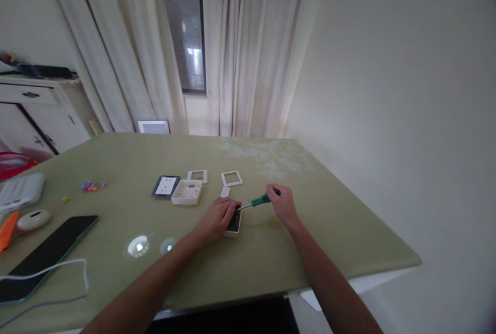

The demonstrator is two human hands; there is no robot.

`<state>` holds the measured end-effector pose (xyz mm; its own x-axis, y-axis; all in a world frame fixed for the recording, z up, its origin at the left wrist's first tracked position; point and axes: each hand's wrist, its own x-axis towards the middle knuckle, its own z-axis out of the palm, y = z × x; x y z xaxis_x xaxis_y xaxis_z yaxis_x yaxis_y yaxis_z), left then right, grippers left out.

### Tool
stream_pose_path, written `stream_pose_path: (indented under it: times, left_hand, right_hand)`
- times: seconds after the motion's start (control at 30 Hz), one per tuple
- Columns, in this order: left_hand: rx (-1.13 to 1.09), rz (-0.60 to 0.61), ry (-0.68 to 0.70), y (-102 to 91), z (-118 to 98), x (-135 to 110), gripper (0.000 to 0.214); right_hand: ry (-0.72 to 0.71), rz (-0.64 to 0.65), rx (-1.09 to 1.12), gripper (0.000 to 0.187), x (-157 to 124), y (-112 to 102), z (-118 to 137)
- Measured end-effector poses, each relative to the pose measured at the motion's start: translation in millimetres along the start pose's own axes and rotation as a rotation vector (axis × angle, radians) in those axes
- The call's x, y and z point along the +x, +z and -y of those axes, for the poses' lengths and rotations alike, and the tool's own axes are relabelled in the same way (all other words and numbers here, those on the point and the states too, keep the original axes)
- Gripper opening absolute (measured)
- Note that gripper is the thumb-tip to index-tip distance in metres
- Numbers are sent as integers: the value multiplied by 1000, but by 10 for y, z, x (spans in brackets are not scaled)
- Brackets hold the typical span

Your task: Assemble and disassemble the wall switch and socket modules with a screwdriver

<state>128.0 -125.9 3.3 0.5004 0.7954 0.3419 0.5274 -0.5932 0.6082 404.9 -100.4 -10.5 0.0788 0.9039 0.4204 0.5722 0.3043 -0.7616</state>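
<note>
My right hand (284, 204) is closed around the green handle of a screwdriver (259, 201). The metal shaft points left and slightly down, and its tip meets a small white box with a dark inside (233, 225). Whether the tip sits on a screw is too small to see. Bent over that box from the left, my left hand (217, 219) grips it against the table and hides part of its far side. Just beyond my left fingers lies a small white flat piece (225, 191).
Behind my hands lie two white square frames (231, 184) (206, 176), an open white box (187, 201) and a dark-edged wall socket (166, 187). On the left are a phone (58, 243), a white cable (86, 274), an orange object (8, 232) and small colourful bits (92, 186).
</note>
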Motion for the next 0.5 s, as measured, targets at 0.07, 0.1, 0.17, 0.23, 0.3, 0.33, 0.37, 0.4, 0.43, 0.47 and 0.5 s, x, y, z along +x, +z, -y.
stream_pose_path:
  times: [0.07,0.1,0.17,0.23,0.3,0.33,0.37,0.4,0.43,0.47,0.5]
  left_hand:
    - [-1,0,0,4,9,-5,53]
    - [0,-1,2,4,11,-7,53]
    - [6,-8,3,4,12,-13,53]
    - [17,-22,5,4,12,-18,53]
    - [31,-40,7,7,18,-22,53]
    - [39,-50,8,9,23,-22,52]
    - [46,-61,9,12,29,-22,52]
    - [54,-72,11,14,35,-22,52]
    - [62,-85,12,15,40,-21,51]
    - [72,-101,12,15,44,-21,51]
    - [83,-119,11,14,47,-20,50]
  right_hand:
    - [32,1,30,32,-12,12,-36]
    - [44,-1,45,32,-8,18,-49]
    - [64,-5,70,32,3,32,-67]
    - [82,-9,90,33,11,44,-81]
    - [100,-12,107,33,11,57,-94]
    - [110,-13,115,33,9,64,-100]
    - [121,-14,124,32,8,70,-105]
    - [132,-14,132,32,7,77,-110]
    - [144,-13,141,31,9,82,-113]
    - [157,-13,150,30,12,85,-116]
    - [171,-14,159,30,17,85,-117]
